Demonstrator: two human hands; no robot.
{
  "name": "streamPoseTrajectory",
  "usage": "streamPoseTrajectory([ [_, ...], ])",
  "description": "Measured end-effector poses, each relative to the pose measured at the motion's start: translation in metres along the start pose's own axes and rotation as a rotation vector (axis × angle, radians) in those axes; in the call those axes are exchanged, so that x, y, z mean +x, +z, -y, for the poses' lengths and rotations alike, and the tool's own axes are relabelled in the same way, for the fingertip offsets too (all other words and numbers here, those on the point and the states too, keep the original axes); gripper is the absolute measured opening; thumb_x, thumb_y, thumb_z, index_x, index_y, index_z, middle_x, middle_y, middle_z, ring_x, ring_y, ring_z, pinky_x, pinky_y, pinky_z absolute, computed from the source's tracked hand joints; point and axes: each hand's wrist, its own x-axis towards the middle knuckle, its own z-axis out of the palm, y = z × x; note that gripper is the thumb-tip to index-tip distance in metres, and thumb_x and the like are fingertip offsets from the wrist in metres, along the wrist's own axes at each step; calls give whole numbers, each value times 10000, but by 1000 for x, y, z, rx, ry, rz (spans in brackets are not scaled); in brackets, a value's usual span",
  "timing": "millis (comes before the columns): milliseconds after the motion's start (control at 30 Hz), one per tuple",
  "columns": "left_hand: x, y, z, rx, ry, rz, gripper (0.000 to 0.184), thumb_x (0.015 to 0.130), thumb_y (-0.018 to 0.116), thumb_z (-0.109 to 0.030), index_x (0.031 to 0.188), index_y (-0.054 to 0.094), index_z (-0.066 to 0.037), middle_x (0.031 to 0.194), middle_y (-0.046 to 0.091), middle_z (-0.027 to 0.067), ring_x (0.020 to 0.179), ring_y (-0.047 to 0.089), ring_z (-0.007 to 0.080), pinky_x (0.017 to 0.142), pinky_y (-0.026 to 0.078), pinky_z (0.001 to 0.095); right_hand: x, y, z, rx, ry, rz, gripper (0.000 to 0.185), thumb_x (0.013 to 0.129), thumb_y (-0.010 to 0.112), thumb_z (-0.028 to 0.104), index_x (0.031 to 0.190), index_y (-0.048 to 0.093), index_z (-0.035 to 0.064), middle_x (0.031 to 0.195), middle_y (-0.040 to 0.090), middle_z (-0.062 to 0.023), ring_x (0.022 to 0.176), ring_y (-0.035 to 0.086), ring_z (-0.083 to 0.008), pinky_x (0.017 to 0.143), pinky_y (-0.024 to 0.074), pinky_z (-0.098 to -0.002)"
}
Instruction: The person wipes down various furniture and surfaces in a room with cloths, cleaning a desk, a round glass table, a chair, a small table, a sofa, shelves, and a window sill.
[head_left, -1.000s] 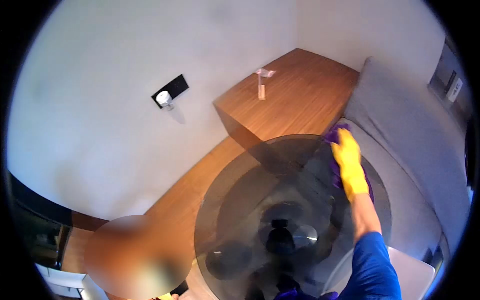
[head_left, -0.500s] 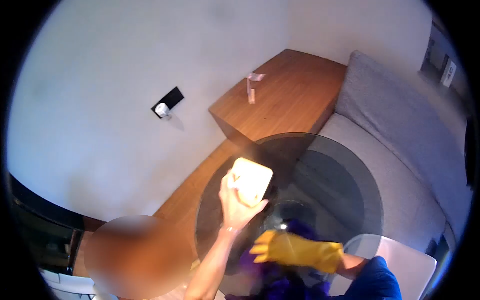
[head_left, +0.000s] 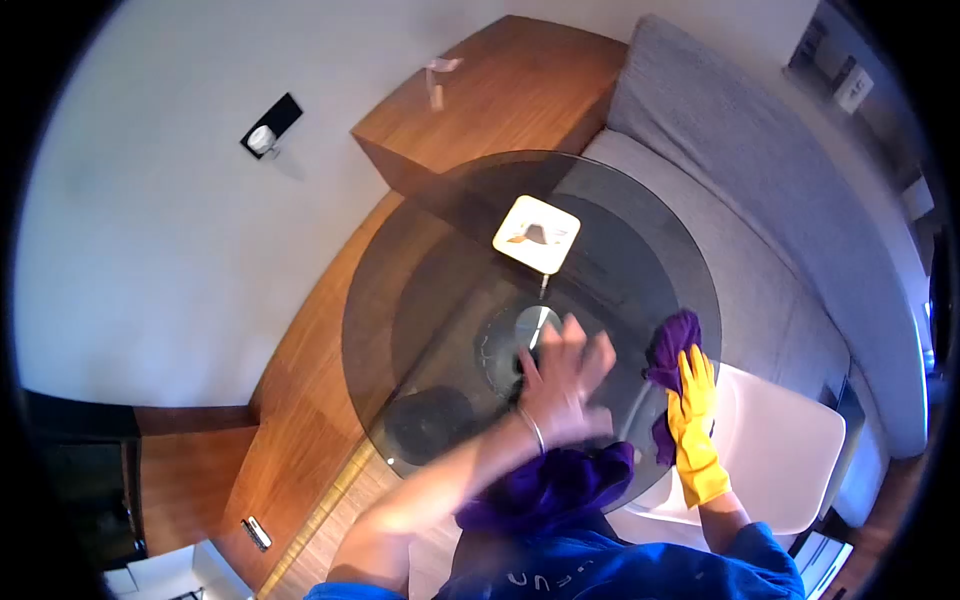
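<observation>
My left hand (head_left: 567, 385), bare with a bracelet at the wrist, hovers over the round glass table (head_left: 440, 290) with its fingers spread, blurred by motion. It holds nothing. Beyond it, a bright white square object (head_left: 550, 255) with a dark and orange pattern on top rests on the glass. My right hand (head_left: 692, 415) wears a yellow rubber glove and grips a purple cloth (head_left: 676, 340) at the table's right edge. More purple cloth (head_left: 560, 488) lies bunched at the near edge, in front of my blue shirt.
A wooden cabinet (head_left: 510, 75) stands behind the table, with a small pinkish item (head_left: 437, 95) on it. The grey sofa (head_left: 720, 150) curves along the right. A pale chair (head_left: 780, 440) sits close at the near right. A wooden ledge (head_left: 290, 390) runs along the left.
My left hand has let go of the white square object, now on the glass, and drawn back toward me. My gloved right hand has moved right to the table edge. The view has tilted down.
</observation>
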Motion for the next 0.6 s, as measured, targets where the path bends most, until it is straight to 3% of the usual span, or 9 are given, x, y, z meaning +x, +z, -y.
streamPoseTrajectory([
  [67,-74,89,-14,-13,242,87,1115,551,826,-571,1495,316,-267,1593,87,229,1441,76,542,960,205,842,-26,10,13,-15,41,-7,666,734,690,65,1375,508,46,1420,475,-233,1297,427,-483,1145,280,-538],
  [167,-156,151,1,69,332,115,910,598,840,-449,1408,474,-252,1576,239,143,1463,188,406,1005,292,746,-45,22,63,-34,9,41,711,682,748,54,1356,521,50,1439,458,-221,1318,406,-485,1144,281,-545],
  [267,-210,158,28,-115,90,179,780,591,838,-349,1313,563,-241,1499,391,111,1361,392,372,988,400,614,-11,38,155,69,-206,108,726,631,769,86,1316,537,20,1385,485,-236,1227,461,-499,1054,359,-565],
  [300,-228,154,47,-201,47,-2,698,562,836,-273,1223,622,-211,1365,535,100,1183,557,355,933,467,500,14,43,186,101,-330,122,704,661,755,144,1318,537,17,1380,484,-248,1234,455,-501,1055,348,-585],
  [367,-274,132,68,-575,-149,-364,614,665,810,-186,1243,608,-142,1289,579,128,1133,599,329,957,490,386,61,83,240,208,-453,110,656,716,725,153,1332,536,31,1383,490,-230,1235,460,-489,1061,338,-589],
  [433,-331,111,91,-1286,-516,-364,685,695,841,-169,1299,558,-14,1278,613,119,1167,586,226,1019,460,371,107,126,303,261,-573,70,584,749,717,202,1297,575,60,1370,523,-188,1230,483,-444,1049,358,-565],
  [467,-363,131,115,-1066,-618,-432,695,716,828,-118,1327,529,21,1286,601,113,1157,576,199,1021,464,376,122,149,330,299,-658,14,584,750,721,226,1295,579,68,1359,542,-168,1235,491,-424,1048,362,-536],
  [533,-414,89,113,-1433,-976,-731,528,661,782,7,1167,634,36,1041,698,130,931,674,225,885,547,385,124,174,380,372,-813,36,523,750,712,205,1249,600,92,1330,561,-160,1209,512,-402,1051,357,-490],
  [600,-461,81,125,-1464,-1149,-1006,293,676,696,-79,946,702,37,886,706,113,789,675,237,781,555,369,96,159,402,384,-1049,271,445,749,699,212,1176,618,112,1315,560,-136,1208,516,-392,1045,369,-500],
])
